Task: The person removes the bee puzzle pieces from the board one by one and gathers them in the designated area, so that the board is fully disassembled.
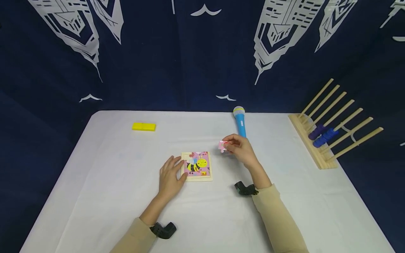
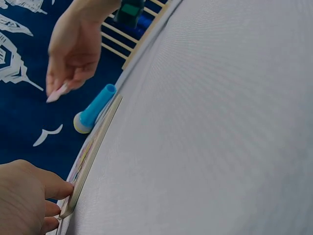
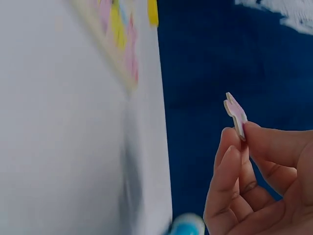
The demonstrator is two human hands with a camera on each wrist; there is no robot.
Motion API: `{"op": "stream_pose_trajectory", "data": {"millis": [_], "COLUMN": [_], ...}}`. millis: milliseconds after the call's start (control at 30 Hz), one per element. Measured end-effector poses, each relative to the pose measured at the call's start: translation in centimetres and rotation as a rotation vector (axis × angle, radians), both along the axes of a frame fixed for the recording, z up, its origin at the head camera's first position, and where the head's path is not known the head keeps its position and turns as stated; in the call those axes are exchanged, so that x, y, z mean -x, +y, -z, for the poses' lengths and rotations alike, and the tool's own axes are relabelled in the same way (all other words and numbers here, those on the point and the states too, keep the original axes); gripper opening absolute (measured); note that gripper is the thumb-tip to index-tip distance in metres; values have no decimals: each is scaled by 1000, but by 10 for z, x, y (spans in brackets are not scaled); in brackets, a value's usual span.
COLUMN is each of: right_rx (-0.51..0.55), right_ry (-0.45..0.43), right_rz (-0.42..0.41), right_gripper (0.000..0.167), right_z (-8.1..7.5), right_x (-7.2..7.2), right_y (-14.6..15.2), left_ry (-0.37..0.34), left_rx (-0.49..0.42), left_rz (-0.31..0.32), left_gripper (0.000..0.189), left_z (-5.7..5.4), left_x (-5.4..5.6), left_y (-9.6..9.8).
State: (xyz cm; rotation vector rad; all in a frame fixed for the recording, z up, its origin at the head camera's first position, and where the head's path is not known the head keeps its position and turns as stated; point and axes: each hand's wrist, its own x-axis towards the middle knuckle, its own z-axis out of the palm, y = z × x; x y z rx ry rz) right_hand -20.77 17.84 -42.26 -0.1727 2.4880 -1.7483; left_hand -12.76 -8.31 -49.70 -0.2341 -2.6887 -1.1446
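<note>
A small wooden jigsaw puzzle (image 1: 197, 165) with a yellow and black bee on pink lies flat on the table, bare wood showing at its far left corner. Along its left side, my left hand (image 1: 171, 177) holds the frame, thumb near the front left corner and fingers farther up the edge. To the right, my right hand (image 1: 239, 150) pinches a pink puzzle piece (image 1: 223, 146) between thumb and fingertips, raised above the table. From the right wrist, the piece (image 3: 235, 115) is seen nearly edge-on.
A blue toy microphone (image 1: 240, 123) lies just beyond my right hand. Back left is a yellow block (image 1: 143, 127). A wooden peg rack (image 1: 311, 146) with blue and purple rings stands at the table's right edge. Dark patterned cloth hangs behind the white table (image 1: 104, 196).
</note>
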Motion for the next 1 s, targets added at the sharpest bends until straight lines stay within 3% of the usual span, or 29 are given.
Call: {"op": "stream_pose_trajectory", "data": {"millis": [233, 533, 800, 1000], "right_rx": [-120, -207, -521, -503], "right_ry": [-70, -158, -87, -51], "right_rz": [38, 19, 85, 122], "right_gripper": [23, 22, 17, 15], "right_z": [10, 25, 24, 16], "right_x": [-1, 2, 4, 0], "right_y": [47, 60, 52, 55], "left_ry": [2, 0, -3, -2], "left_rx": [0, -11, -7, -12], "left_rz": [-6, -1, -5, 0], "left_gripper": [48, 49, 48, 49], "left_z": [0, 0, 0, 1], "left_x": [1, 0, -1, -1], "left_y": [-2, 0, 0, -1]}}
